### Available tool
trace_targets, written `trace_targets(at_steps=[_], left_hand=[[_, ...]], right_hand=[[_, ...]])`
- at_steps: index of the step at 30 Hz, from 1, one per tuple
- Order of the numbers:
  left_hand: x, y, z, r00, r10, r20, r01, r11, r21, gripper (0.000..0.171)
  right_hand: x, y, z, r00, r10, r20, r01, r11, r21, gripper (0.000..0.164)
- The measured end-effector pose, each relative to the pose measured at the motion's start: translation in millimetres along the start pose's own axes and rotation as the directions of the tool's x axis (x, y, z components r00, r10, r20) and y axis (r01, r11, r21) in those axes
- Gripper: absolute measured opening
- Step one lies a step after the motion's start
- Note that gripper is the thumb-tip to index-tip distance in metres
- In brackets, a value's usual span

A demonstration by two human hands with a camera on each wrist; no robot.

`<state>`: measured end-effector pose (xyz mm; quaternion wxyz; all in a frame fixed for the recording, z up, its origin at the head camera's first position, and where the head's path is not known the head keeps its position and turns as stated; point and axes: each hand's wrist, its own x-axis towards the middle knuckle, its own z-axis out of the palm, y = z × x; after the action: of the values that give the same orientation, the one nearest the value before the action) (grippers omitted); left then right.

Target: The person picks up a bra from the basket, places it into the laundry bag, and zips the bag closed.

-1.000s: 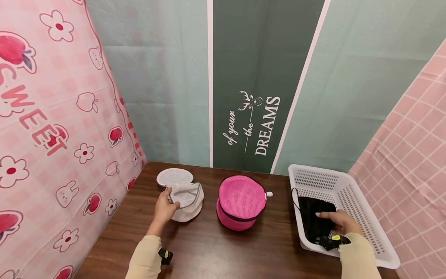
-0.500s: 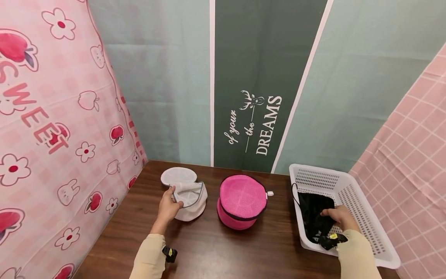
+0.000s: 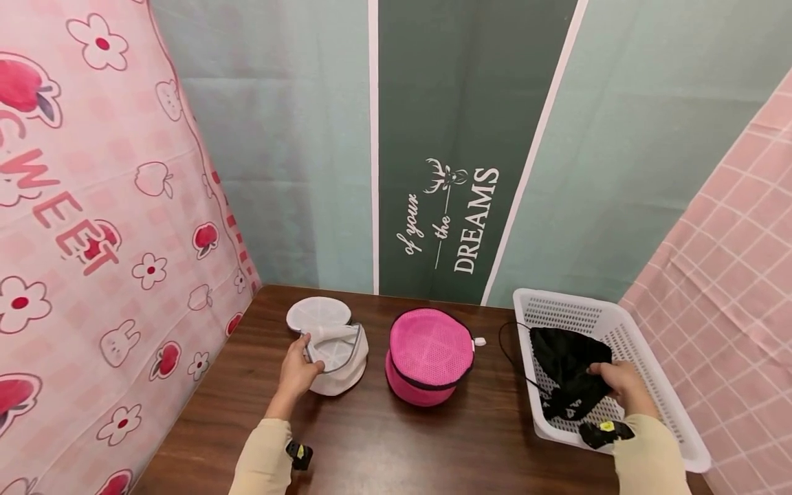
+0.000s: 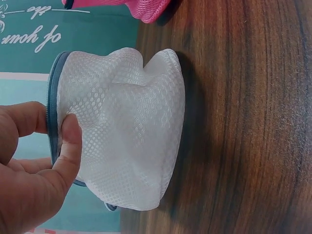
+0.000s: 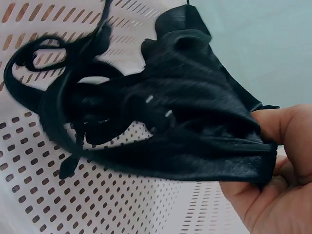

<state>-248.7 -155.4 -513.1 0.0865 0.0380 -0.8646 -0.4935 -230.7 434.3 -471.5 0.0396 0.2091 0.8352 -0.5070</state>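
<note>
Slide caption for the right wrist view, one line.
Right hand pinches the edge of a black strappy garment, with a white perforated basket behind it.

Green backdrop (image 3: pixel 458 124) (lettered) — brown table (image 3: pixel 383 447).

The left sleeve (image 3: pixel 265 454) is pale cream-yellow, plain and softly creased, reaching to the wrist, where the left grip (image 3: pixel 300 371), a bare hand, comes out. The right sleeve (image 3: pixel 650 457) matches it in colour and cut, and the right grip (image 3: pixel 621 381) is bare too. Each wrist wears a black camera: the left camera (image 3: pixel 293 454) looks small and boxy, with a yellow mark (image 3: pixel 300 452); the right camera (image 3: pixel 592 435) looks wider, with a yellow patch (image 3: pixel 607 426) on top
</note>
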Motion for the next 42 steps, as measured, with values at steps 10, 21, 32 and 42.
trace_targets(at_steps=[10, 21, 32, 42], left_hand=[[-1.0, -3.0, -4.7, 0.999, 0.014, 0.035, -0.015, 1.0, 0.027, 0.072], [-3.2, -5.1, -3.0, 0.998, 0.029, 0.056, -0.03, 0.999, 0.013, 0.059], [-4.2, -3.6, -5.3, 0.998, 0.015, 0.063, -0.017, 1.0, 0.024, 0.063], [-6.2, -4.7, -3.4, 0.998, 0.016, 0.057, -0.017, 1.0, 0.014, 0.064]], right_hand=[[-15.5, -9.8, 2.0, 0.989, 0.005, -0.146, 0.003, 0.998, 0.056, 0.034], [-40.8, -32.8, 14.1, 0.95, 0.038, -0.31, 0.037, 0.972, 0.231, 0.019], [-59.6, -72.3, 28.2, 0.943, 0.027, -0.333, 0.168, 0.822, 0.544, 0.021], [-62.3, -100.1, 49.2, 0.917, -0.093, -0.388, 0.311, 0.775, 0.55, 0.015]])
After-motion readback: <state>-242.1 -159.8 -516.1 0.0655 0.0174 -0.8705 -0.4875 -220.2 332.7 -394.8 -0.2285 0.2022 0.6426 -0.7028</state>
